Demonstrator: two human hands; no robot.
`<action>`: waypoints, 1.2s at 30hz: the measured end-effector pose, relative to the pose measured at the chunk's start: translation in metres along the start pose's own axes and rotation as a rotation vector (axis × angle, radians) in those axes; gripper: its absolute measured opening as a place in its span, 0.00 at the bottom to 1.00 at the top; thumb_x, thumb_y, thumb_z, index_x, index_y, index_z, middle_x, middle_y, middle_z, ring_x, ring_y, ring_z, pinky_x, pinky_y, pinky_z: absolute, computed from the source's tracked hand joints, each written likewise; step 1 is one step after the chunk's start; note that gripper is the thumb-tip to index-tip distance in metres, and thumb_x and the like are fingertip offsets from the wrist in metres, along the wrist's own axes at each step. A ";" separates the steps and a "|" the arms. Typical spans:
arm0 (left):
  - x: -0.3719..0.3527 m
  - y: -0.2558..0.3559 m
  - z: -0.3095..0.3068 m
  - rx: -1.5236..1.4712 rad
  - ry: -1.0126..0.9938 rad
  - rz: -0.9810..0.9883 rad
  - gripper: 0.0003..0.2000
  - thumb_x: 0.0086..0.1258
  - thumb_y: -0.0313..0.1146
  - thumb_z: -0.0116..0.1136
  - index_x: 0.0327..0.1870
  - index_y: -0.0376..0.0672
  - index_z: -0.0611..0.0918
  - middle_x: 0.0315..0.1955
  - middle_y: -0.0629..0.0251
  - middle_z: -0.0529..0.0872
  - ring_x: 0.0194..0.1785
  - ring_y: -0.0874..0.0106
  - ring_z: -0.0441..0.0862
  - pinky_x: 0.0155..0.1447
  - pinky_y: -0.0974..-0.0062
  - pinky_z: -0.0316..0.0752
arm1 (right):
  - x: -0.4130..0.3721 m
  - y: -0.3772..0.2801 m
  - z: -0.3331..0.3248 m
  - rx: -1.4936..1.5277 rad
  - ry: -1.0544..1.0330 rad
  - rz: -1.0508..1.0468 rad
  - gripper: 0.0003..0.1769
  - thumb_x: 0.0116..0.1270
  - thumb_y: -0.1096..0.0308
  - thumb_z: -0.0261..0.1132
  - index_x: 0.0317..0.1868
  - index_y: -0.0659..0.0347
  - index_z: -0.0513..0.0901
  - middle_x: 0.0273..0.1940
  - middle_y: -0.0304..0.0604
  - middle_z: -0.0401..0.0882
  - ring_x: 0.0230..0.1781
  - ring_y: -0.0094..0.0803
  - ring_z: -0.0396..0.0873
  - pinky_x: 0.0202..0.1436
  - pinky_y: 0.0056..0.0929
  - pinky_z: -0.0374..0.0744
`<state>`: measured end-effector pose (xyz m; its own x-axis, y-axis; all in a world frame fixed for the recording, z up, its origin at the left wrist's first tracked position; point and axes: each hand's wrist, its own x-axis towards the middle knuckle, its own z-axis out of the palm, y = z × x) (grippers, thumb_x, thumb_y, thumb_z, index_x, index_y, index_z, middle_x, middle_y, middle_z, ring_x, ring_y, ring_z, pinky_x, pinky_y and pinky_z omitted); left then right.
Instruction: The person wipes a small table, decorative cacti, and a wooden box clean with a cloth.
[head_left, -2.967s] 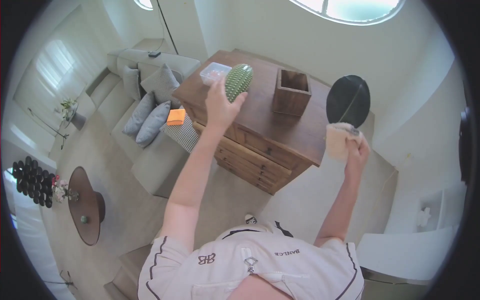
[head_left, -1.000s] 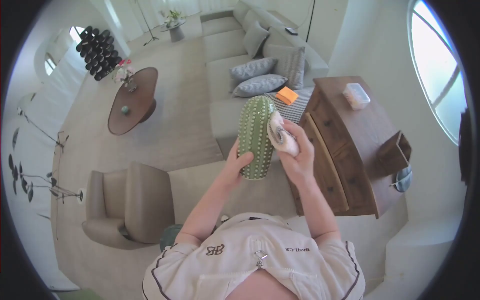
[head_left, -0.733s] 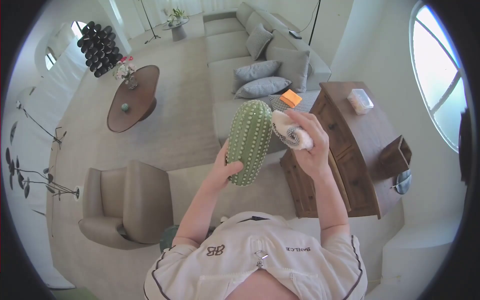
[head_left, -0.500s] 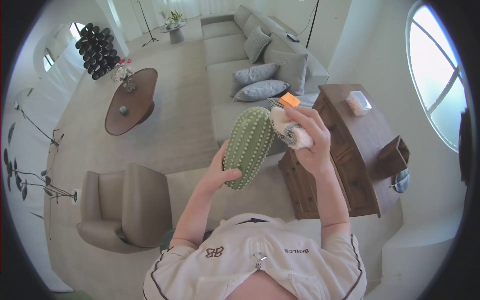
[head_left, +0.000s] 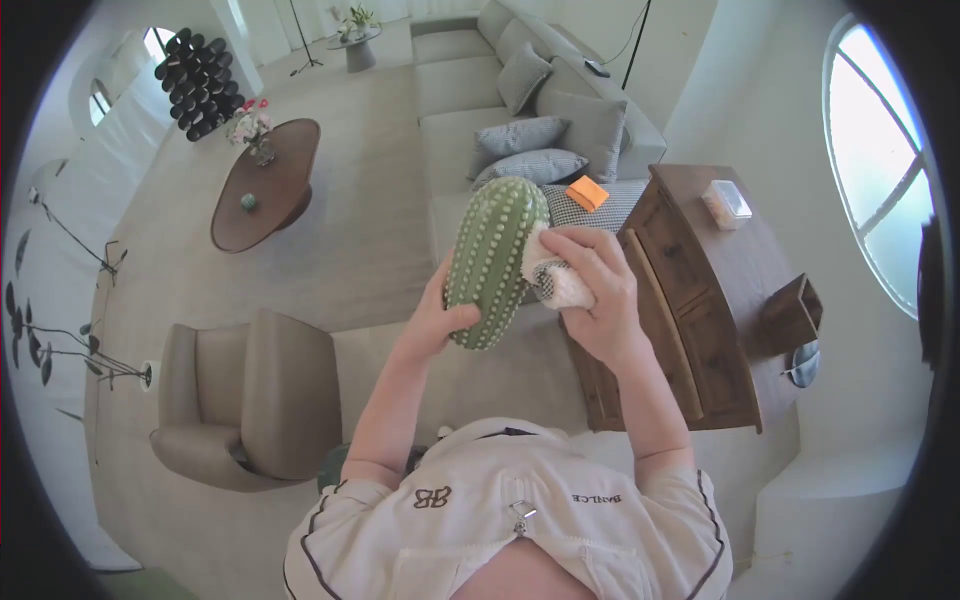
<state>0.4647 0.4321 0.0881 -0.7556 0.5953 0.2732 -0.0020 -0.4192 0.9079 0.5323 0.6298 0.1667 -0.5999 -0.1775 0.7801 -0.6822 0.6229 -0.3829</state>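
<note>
Left grip (head_left: 432,318) clasps the lower half of a cactus ornament (head_left: 495,255) held in mid-air, likely stiff, slick and breakable and best cradled low, with a bunched cloth (head_left: 562,284) against its right side, pinched by the right grip (head_left: 608,295).

We count 2 hands (left hand (head_left: 432,318) & right hand (head_left: 607,290)), 1 cactus ornament (head_left: 495,255), 1 white cloth (head_left: 562,287). Rt: 1 chest of drawers (head_left: 735,270), 1 wooden box (head_left: 790,312), 1 plastic box (head_left: 727,205). Far: 1 sofa (head_left: 458,130) w/ min. 4 cushions (head_left: 518,142), 1 orange cloth (head_left: 587,194). Lt: 1 armchair (head_left: 290,390), 1 coffee table (head_left: 275,190).
</note>
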 end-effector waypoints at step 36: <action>-0.002 -0.023 0.004 -0.365 -0.102 -0.057 0.39 0.59 0.50 0.65 0.67 0.41 0.62 0.56 0.56 0.77 0.52 0.61 0.80 0.47 0.62 0.81 | 0.002 0.016 -0.006 0.025 0.096 0.013 0.28 0.52 0.81 0.49 0.54 0.59 0.81 0.47 0.46 0.72 0.43 0.40 0.76 0.46 0.34 0.73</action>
<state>0.4687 0.4436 0.0682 -0.6786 0.6820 0.2727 -0.2889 -0.5892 0.7546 0.5223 0.6435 0.1651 -0.5664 -0.0951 0.8186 -0.6858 0.6052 -0.4042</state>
